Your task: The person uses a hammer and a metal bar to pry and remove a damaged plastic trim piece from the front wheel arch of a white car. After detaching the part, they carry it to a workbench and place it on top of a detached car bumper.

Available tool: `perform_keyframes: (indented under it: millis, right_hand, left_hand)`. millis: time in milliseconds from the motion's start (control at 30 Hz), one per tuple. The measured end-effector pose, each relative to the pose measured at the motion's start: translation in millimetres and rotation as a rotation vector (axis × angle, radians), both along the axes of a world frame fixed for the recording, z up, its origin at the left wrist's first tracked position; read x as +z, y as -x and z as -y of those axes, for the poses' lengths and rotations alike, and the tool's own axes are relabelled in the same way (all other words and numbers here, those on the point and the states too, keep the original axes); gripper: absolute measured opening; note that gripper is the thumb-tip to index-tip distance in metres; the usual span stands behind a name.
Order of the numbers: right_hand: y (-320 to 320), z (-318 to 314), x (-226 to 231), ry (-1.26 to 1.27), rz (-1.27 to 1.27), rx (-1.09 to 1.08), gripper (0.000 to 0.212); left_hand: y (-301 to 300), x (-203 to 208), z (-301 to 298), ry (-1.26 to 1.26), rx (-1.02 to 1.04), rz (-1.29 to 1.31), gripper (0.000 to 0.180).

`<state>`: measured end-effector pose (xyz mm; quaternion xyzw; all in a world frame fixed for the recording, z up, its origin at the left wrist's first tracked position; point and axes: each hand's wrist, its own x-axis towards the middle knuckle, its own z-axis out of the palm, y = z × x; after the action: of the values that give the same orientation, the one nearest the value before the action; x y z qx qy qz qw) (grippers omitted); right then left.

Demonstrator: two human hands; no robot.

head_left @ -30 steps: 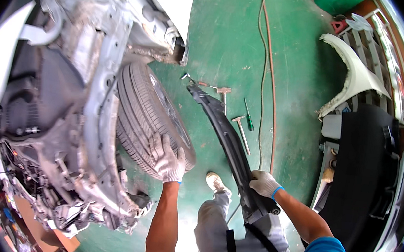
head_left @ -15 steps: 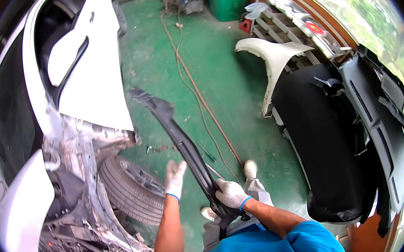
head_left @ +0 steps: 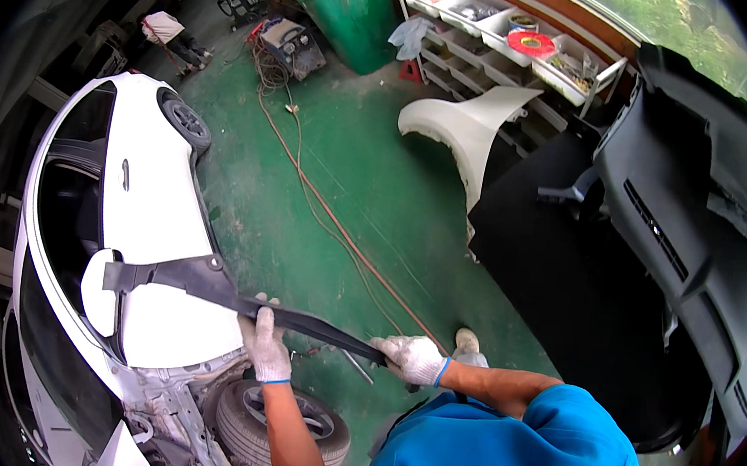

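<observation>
A long, dark plastic car trim panel (head_left: 195, 280) stretches across in front of me, its broad end over the white car's door and mirror. My right hand (head_left: 415, 358), in a white knit glove with a blue cuff, is closed around its narrow right end. Farther along, my gloved left hand (head_left: 266, 345) grips the panel's middle, thumb on the near side and fingertips showing past its far edge. Below the panel, the white car (head_left: 160, 183) has its front stripped down to bare metal. Beside that lies a wheel with its tire (head_left: 270, 436).
Right of me lie a black panel (head_left: 587, 283), a grey bumper (head_left: 693, 221) and a white fender (head_left: 457, 133). A hose (head_left: 338, 225) and cable cross the green floor. At the back are a shelf of trays (head_left: 504, 28), a green bin (head_left: 351, 17) and a bent-over person (head_left: 171, 34).
The panel's far end has swung left, over the car door. My left hand, earlier open and apart from it, now grips its middle. My view has shifted up toward the back of the shop.
</observation>
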<state>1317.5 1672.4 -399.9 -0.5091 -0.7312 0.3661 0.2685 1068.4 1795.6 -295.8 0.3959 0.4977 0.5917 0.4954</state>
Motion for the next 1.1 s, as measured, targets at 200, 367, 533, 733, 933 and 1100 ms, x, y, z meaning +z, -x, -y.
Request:
perform_keyframes:
  millis: [200,367,533,733,933,1100]
  right_hand:
    - [-19.3,-88.7,10.4,0.153,-0.097,0.052,0.045]
    - [-31.6,-167.2,-16.5,0.246,0.046,-0.02,0.052]
    - [-79.9,-254.0,-24.4,0.226,0.153,-0.208,0.055]
    - [-181.0,-338.1,-49.8,0.265,0.178,-0.518,0.054]
    - [-305.0,-379.3,-140.8,0.582,-0.335,-0.995,0.056]
    - [-366.2,-429.6,-205.6,0.729,-0.677,-1.185,0.021]
  left_hand:
    - [-5.8,71.4,-74.9,-0.129,0.059,-0.227,0.065]
    - [-27.8,48.5,-162.2,-0.199,0.034,-0.186,0.076]
    - [-48.9,24.0,-270.7,-0.019,0.078,-0.292,0.085]
    - [-82.0,6.8,-395.4,-0.163,0.045,-0.318,0.089]
    - [-120.7,-1.3,-492.0,-0.179,-0.062,-0.168,0.083]
    - [-141.9,8.1,-573.2,-0.11,0.0,-0.387,0.059]
